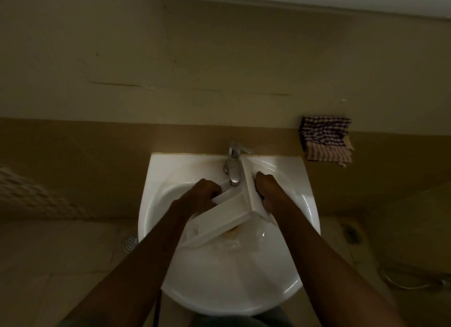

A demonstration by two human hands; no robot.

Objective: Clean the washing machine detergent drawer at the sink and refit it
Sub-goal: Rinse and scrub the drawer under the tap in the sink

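Note:
A white detergent drawer (227, 217) lies tilted across the white sink (244, 290), its front panel turned up toward the chrome tap (234, 165). My left hand (203, 192) grips the drawer's far side wall just under the tap spout. My right hand (267, 192) holds the front panel from the right, fingers curled around its edge. Water and brownish residue pool near the drain under the drawer.
A checked cloth (325, 141) hangs on the wall to the right of the sink. A round floor drain (130, 241) sits at the left on the tiled floor. A hose (415, 280) lies on the floor at the right.

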